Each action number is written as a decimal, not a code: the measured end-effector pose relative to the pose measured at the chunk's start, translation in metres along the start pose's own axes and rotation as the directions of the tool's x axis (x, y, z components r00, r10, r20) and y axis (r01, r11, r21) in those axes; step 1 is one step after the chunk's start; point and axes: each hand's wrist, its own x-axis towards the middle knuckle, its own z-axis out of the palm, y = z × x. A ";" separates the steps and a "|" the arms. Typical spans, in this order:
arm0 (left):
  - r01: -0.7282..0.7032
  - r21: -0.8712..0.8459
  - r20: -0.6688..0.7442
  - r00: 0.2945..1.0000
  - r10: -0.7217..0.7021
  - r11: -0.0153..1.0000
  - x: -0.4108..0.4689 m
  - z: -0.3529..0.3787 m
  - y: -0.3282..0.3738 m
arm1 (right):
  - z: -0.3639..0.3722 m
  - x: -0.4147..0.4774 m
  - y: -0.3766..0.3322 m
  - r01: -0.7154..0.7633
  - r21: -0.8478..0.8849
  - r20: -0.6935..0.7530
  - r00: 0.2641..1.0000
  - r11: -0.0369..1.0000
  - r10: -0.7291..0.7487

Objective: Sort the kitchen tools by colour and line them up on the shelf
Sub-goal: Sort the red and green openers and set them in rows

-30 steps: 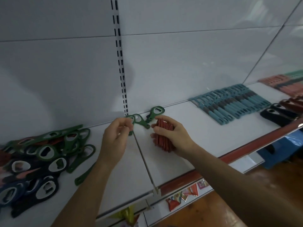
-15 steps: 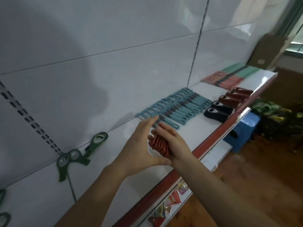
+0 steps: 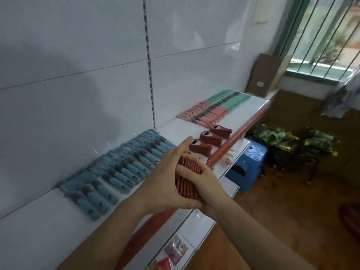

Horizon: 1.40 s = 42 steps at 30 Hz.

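Both hands hold a stack of dark red bottle openers above the front edge of the white shelf. My right hand grips the stack from the right, thumb on top. My left hand cups its left side, fingers stretched forward and thumb curled under it. Three dark red openers lie in a line on the shelf just beyond the hands. A row of blue tools lies to the left, with pink tools and mint green tools farther along.
The shelf has a red front rail. A lower shelf juts out beneath. A blue plastic stool stands on the wooden floor to the right, with green packets behind it and a cardboard box by the window.
The view has swung right along the shelf, past the green openers. Both hands carried the red stack rightwards, close to the three red openers.
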 end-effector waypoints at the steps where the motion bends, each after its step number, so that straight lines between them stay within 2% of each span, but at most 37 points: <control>1: -0.011 0.005 0.010 1.000 0.011 1.000 0.013 0.008 0.005 | -0.012 0.003 -0.008 0.003 0.029 -0.002 1.000 1.000 -0.003; 5: -0.059 0.054 0.055 0.997 0.056 0.997 0.063 0.027 0.016 | -0.052 0.018 -0.034 0.039 0.112 0.029 0.999 0.993 -0.043; 13: -0.154 0.064 0.080 0.986 0.149 0.986 0.166 0.039 0.004 | -0.090 0.083 -0.090 0.115 0.101 0.020 0.993 0.988 -0.117; 17: -0.173 -0.003 0.148 0.974 0.171 0.985 0.219 0.040 -0.015 | -0.119 0.124 -0.123 0.203 -0.065 -0.029 0.978 0.977 -0.205; 19: -0.177 0.001 0.109 0.978 0.175 0.984 0.246 0.041 -0.034 | -0.140 0.147 -0.145 0.222 -0.180 -0.047 0.971 0.958 -0.234; 22: 0.000 0.197 -0.024 1.000 0.005 0.980 0.285 0.038 -0.082 | -0.171 0.187 -0.179 0.151 -0.392 -0.104 0.973 0.908 -0.206; 23: 0.077 0.303 -0.027 0.997 -0.072 0.950 0.297 0.037 -0.097 | -0.182 0.202 -0.188 0.122 -0.492 -0.105 0.974 0.862 -0.199; 25: 0.159 0.495 0.046 0.977 -0.209 0.854 0.314 0.036 -0.119 | -0.200 0.232 -0.205 0.078 -0.718 -0.040 0.987 0.691 -0.152; 27: 0.156 0.605 0.106 0.956 -0.272 0.781 0.323 0.035 -0.129 | -0.210 0.257 -0.214 0.086 -0.915 0.067 0.996 0.395 -0.062; 29: 0.140 0.652 0.104 0.957 -0.270 0.745 0.325 0.038 -0.132 | -0.214 0.277 -0.217 0.175 -0.985 0.175 0.985 0.002 0.010; 30: 0.149 0.658 0.088 0.958 -0.271 0.738 0.326 0.039 -0.134 | -0.216 0.285 -0.216 0.218 -0.966 0.213 0.976 -0.137 0.050; 31: 0.169 0.661 0.067 0.957 -0.281 0.731 0.325 0.039 -0.135 | -0.218 0.292 -0.214 0.246 -0.946 0.231 0.969 -0.211 0.092; 34: 0.303 0.695 -0.033 0.919 -0.392 0.652 0.323 0.041 -0.145 | -0.224 0.307 -0.206 0.295 -0.910 0.242 0.948 -0.290 0.207; 38: 0.509 0.700 -0.181 0.805 -0.565 0.500 0.320 0.050 -0.162 | -0.229 0.315 -0.201 0.373 -0.854 0.266 0.912 -0.363 0.312; 42: 0.583 0.657 -0.184 0.739 -0.648 0.478 0.316 0.056 -0.174 | -0.229 0.316 -0.202 0.395 -0.829 0.270 0.902 -0.395 0.336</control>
